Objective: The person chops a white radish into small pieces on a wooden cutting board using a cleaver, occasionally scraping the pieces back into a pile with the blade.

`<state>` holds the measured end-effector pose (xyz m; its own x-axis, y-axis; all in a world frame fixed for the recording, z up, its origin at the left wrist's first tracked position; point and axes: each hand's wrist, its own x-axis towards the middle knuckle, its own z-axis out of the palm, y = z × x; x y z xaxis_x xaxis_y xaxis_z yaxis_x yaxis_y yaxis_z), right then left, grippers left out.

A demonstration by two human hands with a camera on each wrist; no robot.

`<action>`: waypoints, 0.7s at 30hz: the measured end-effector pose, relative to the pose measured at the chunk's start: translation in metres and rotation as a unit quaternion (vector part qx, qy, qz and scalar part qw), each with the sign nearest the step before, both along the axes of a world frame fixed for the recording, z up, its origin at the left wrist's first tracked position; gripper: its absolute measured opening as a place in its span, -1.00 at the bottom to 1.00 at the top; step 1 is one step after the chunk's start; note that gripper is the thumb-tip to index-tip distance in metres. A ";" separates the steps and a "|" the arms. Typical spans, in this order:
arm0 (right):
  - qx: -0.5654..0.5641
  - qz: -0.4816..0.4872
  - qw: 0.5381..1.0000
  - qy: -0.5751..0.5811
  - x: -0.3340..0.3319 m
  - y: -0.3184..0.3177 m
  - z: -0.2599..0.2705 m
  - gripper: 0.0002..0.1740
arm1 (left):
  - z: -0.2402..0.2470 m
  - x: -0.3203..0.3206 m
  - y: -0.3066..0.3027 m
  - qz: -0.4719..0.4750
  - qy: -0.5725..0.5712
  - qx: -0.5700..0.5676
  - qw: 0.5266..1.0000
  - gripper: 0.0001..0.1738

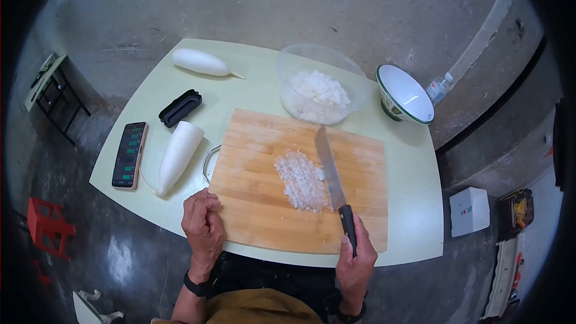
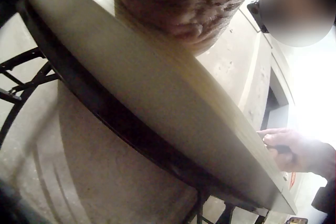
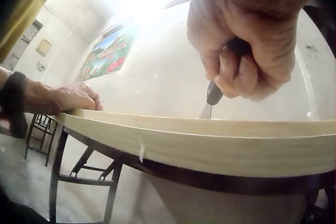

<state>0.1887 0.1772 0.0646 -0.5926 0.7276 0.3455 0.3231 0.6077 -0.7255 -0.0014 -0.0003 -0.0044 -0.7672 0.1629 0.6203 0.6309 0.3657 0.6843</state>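
Observation:
My right hand [image 1: 355, 258] grips the black handle of a kitchen knife [image 1: 331, 168]. Its wide blade lies along the right side of a pile of finely chopped white radish [image 1: 300, 181], tip pointing away from me. The pile sits on a wooden cutting board [image 1: 258, 144]. With curled fingers, my left hand [image 1: 203, 223] holds the board at its near left corner; the fingertips are hidden. In the right wrist view, fingers of the right hand [image 3: 244, 69] wrap round the knife handle [image 3: 214, 92] above the board's edge.
Beyond the board stands a clear plastic bowl [image 1: 285, 93] of chopped radish, with a green-rimmed white bowl [image 1: 408, 93] to its right. Left of the board lie a cut white radish [image 1: 180, 153], a phone [image 1: 129, 156] and a black case [image 1: 180, 108]. A whole radish [image 1: 201, 62] lies farther back.

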 end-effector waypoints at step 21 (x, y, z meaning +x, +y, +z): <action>-0.016 0.040 0.998 0.055 -0.003 -0.006 -0.002 -0.50 | 0.000 -0.002 -0.001 -0.001 0.004 -0.007 1.000 -0.65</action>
<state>0.1859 0.1710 0.0624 -0.6094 0.6911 0.3886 0.1921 0.6042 -0.7733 -0.0030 -0.0015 -0.0046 -0.7623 0.1731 0.6236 0.6366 0.3744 0.6742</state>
